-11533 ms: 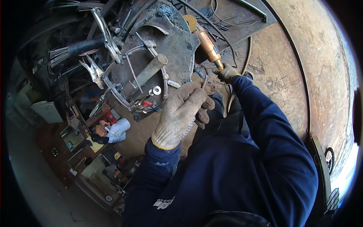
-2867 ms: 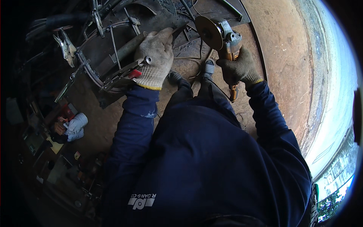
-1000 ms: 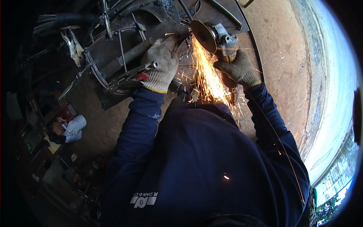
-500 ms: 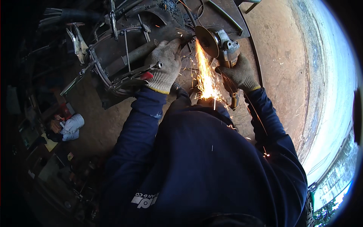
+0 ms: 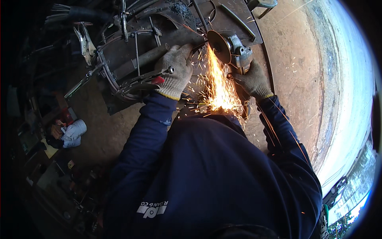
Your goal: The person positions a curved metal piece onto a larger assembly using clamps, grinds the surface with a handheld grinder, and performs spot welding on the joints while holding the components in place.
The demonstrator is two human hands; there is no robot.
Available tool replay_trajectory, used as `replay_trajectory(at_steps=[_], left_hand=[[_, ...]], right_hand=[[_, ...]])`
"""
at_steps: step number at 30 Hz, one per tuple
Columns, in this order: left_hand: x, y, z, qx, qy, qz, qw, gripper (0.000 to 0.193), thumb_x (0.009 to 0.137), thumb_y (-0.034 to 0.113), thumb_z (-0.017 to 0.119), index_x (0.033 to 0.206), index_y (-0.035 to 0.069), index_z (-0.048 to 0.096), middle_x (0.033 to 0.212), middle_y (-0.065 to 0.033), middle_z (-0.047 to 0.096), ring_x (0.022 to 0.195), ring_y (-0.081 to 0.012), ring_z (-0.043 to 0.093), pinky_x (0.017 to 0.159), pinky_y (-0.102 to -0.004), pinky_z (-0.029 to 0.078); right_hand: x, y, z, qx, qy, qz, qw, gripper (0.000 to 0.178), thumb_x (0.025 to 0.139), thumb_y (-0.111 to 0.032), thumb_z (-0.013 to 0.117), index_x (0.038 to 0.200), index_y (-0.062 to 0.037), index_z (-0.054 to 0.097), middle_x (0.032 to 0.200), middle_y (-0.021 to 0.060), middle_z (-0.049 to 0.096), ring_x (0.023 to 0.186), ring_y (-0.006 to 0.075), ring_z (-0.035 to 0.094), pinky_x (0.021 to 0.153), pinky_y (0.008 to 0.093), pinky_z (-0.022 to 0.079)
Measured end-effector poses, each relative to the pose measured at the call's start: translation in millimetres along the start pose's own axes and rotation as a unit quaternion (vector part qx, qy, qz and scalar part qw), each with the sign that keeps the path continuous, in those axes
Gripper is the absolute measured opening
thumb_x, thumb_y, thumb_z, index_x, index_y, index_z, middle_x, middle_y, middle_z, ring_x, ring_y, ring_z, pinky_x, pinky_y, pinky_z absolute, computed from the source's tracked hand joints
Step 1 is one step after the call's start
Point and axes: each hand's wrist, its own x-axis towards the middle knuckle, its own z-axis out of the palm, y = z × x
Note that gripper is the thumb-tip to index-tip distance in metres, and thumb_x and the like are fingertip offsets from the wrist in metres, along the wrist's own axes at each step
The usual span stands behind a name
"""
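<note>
My right hand (image 5: 254,81), in a knitted grey glove, is wrapped round the body of an angle grinder (image 5: 241,55). Its thin reddish-brown disc (image 5: 219,46) stands on edge and throws a dense stream of orange sparks (image 5: 219,85) toward my body. My left hand (image 5: 177,67), gloved too, is closed just left of the disc on a dark metal piece (image 5: 198,46); the fingertips are mostly hidden. Across the left wrist lie locking pliers (image 5: 146,81) with a red lever, attached to a curved metal frame (image 5: 107,72).
More locking pliers (image 5: 84,46) grip the frame's left side. A metal bar (image 5: 238,22) and dark filings (image 5: 179,8) lie on the steel table (image 5: 229,32). A person (image 5: 73,133) in a light top is low at the left. Brown floor (image 5: 294,67) stretches to the right.
The spark stream has grown wider and denser near my body. The grinder, both hands and the table have shifted slightly in view, mostly downward; both hands keep their hold.
</note>
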Motion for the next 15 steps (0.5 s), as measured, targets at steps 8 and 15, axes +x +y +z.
replay_trajectory(at_steps=[8,15], left_hand=[[-0.4,-2.5,2.1,0.005,-0.008,-0.012,1.000,0.020,0.083,0.010,0.059,0.103,0.007,0.062,0.088,-0.0201,0.061,0.083,-0.0402,0.062,0.071,-0.0488,0.051],[0.4,0.7,0.1,-0.004,-0.007,-0.016,1.000,0.020,0.083,0.009,0.060,0.103,0.007,0.063,0.088,-0.0199,0.062,0.082,-0.0402,0.062,0.070,-0.0486,0.051]], right_hand=[[-5.2,-8.3,-3.6,-0.030,-0.033,0.071,0.996,0.063,0.063,-0.024,0.085,0.115,-0.0025,0.059,0.102,0.0136,0.069,0.092,0.0254,0.066,0.085,0.0358,0.051],[-3.6,-15.0,-4.9,0.008,-0.032,0.016,0.999,0.060,0.064,-0.024,0.085,0.115,-0.0025,0.059,0.103,0.0135,0.068,0.093,0.0229,0.066,0.083,0.0355,0.051]])
